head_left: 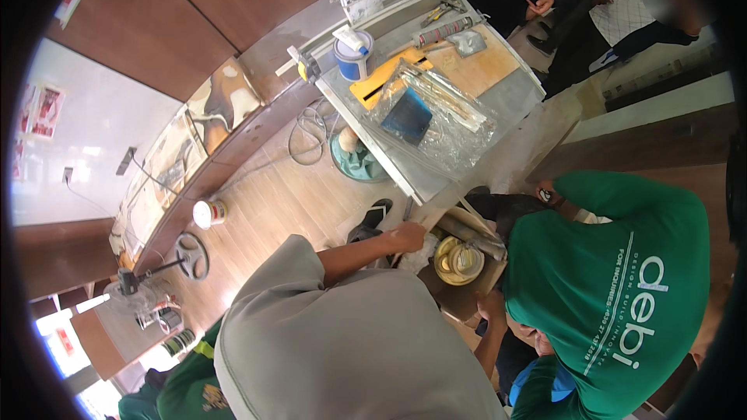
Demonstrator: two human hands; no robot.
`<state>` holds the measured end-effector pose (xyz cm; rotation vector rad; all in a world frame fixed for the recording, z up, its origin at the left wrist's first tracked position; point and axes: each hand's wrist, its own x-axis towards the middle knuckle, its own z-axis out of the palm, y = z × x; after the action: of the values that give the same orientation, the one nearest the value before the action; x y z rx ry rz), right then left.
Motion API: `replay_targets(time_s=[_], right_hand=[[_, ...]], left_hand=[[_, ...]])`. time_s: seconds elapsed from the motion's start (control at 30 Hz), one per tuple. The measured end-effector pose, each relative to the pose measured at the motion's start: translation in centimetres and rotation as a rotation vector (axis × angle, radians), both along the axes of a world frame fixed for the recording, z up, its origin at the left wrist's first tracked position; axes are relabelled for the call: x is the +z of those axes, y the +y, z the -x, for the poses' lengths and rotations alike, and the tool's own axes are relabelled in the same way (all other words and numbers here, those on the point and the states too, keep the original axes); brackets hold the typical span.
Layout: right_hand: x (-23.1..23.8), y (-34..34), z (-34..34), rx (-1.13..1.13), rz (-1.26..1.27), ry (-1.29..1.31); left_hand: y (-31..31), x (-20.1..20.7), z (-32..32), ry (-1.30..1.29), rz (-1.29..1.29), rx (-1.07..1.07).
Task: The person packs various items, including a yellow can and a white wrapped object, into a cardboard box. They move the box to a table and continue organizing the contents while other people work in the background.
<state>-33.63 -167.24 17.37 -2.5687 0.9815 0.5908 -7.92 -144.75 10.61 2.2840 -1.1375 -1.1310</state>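
Note:
In front of my grey shirt, an open cardboard box (492, 274) holds round yellowish rolls (457, 261) that look like tape. My left hand (408, 237) is closed in a fist at the box's left side, beside crumpled clear plastic (421, 255). What it grips, if anything, is hidden. At the near right side, my right hand (490, 305) has its fingers closed around the box's edge. A co-worker in a green shirt (615, 264) bends close on the right, one hand (548, 194) holding a small dark object I cannot make out.
Ahead, a grey worktable (510, 82) carries a blue-and-white bucket (354, 54), a yellow level-like bar (377, 82), plastic-wrapped pieces (459, 120) and a caulking gun (445, 31). A cable (310, 136), a white tub (208, 214) and a round-based stand (191, 255) lie left. Other people are nearby.

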Motion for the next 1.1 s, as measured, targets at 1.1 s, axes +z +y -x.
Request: replay_targets(time_s=[1.1], right_hand=[[3.2, -4.8, -2.1, -0.483, -0.273, 0.062]], left_hand=[[-13.7, 4.1, -1.8, -0.103, -0.041, -0.197]])
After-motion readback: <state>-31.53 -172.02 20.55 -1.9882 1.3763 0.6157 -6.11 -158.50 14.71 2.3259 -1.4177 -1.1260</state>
